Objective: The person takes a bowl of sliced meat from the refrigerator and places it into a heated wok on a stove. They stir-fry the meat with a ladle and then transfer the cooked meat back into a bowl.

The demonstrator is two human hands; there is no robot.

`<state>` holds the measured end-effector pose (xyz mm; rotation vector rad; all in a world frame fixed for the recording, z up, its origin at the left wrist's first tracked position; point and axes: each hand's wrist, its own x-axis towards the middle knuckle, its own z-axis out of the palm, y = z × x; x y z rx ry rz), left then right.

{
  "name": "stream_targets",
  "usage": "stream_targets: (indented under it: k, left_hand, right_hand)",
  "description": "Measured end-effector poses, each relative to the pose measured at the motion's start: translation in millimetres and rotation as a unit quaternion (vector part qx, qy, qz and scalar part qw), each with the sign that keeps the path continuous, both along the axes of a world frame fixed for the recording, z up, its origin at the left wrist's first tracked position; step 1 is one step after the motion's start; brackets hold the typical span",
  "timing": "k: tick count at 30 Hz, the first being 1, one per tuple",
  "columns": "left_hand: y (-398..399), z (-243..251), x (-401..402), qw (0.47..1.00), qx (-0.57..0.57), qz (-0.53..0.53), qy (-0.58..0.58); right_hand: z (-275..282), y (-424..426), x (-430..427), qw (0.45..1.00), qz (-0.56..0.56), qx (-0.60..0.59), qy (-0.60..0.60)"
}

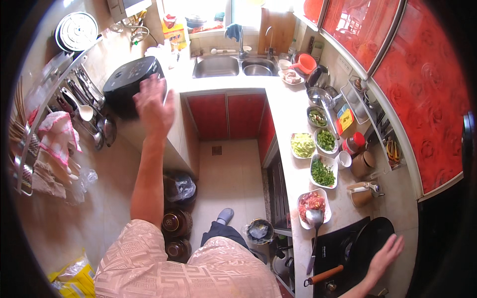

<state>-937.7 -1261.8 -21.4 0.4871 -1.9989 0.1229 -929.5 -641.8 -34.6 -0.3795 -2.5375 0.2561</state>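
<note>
My left hand (154,104) is raised with fingers apart and nothing in it, in front of the black countertop appliance (126,82). Fingers extended and empty, my right hand (387,255) is over the right side of a black wok (367,249). The wok has a wooden handle (328,275) and sits tilted on the black stove (324,242). Left of the stove, a metal ladle (315,218) rests in a white dish of raw minced meat (312,203). Behind that stand a bowl of chopped greens (322,173), a dish of pale chopped vegetable (302,145) and more bowls of cut vegetables (326,140).
A double steel sink (217,67) lies below the window. Along the right wall are a red-lidded jar (354,142), a pitcher (363,194) and a wire rack (372,123). Utensils hang from the left wall rail (56,93). A bin (259,231) and brown jars (177,222) stand on the floor.
</note>
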Motion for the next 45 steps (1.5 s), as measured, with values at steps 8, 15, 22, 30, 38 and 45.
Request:
stream_targets:
  k: [8,15,22,30,38,45]
  left_hand:
    - [337.9,-50.5,-14.0,0.608,0.105,-0.682,-0.392]
    - [219.3,-12.8,-46.1,0.875,0.017,-0.429,-0.222]
    - [121.6,-16.1,-41.5,0.971,0.038,-0.227,-0.058]
    - [377.4,-57.8,-16.9,0.567,0.014,-0.805,-0.173]
    - [-12.7,-12.6,-22.8,0.987,-0.054,-0.143,-0.045]
    - [297.4,-27.4,-24.8,0.783,0.008,-0.5,-0.371]
  right_hand:
    - [18.3,-273.1,47.7,0.822,0.569,0.002,0.026]
    - [40.4,-181.9,26.1,0.891,0.448,-0.063,0.043]
    - [-28.3,-1.7,-14.9,0.997,0.076,0.002,0.014]
    - [65.2,-307.9,81.7,0.646,0.701,0.046,-0.297]
    - [36.4,0.4,46.1,0.992,-0.105,0.042,-0.06]
    - [24.7,-220.8,15.4,0.927,0.376,0.007,0.003]
